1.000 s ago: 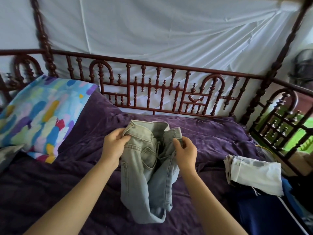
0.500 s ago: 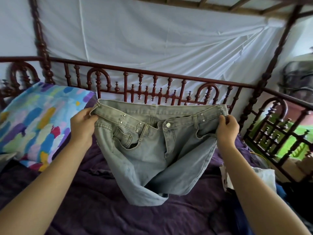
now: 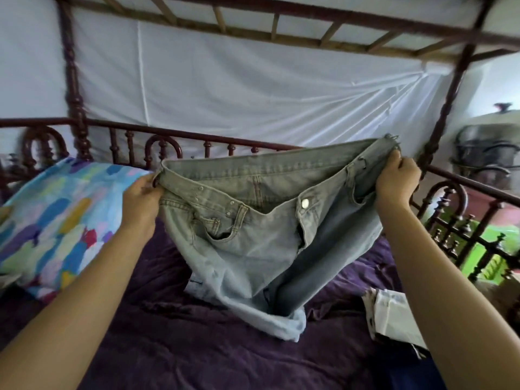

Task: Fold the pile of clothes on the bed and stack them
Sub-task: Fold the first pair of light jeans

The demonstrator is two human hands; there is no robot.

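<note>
Light blue jeans (image 3: 253,243) hang in the air above the purple bedspread (image 3: 197,347), stretched wide by the waistband with the fly unbuttoned. My left hand (image 3: 140,201) grips the waistband's left end. My right hand (image 3: 396,181) grips the right end, held a little higher. The legs droop down and their lower part rests on the bedspread. A folded white garment (image 3: 394,316) lies on the bed at the right, partly behind my right forearm.
A colourful patterned pillow (image 3: 56,220) leans at the left. A carved dark wooden railing (image 3: 213,144) runs behind the bed, with posts and a canopy frame above. White sheeting covers the wall. A dark blue cloth (image 3: 405,370) lies at the lower right.
The jeans went from bunched on the bed to spread open in the air. Both hands moved apart and upward with the waistband, the right rising further in the last half second.
</note>
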